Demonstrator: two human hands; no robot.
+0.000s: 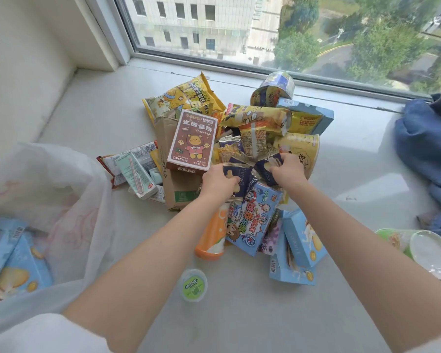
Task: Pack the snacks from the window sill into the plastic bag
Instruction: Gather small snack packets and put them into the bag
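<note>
Both hands reach into the snack pile [242, 149] mid-sill: the left hand [218, 180] and right hand [288, 169] each curl fingers round dark-blue sachets [265, 166]. The plastic bag [49, 189] lies open at the window sill's [239, 301] left edge.

2 bare forearms, white sleeves [36, 335] (pushed up near the elbows)

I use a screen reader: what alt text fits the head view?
Both hands, left hand and right hand, grip small dark blue snack packets atop a snack pile on a window sill; a white plastic bag lies open at left.
</note>
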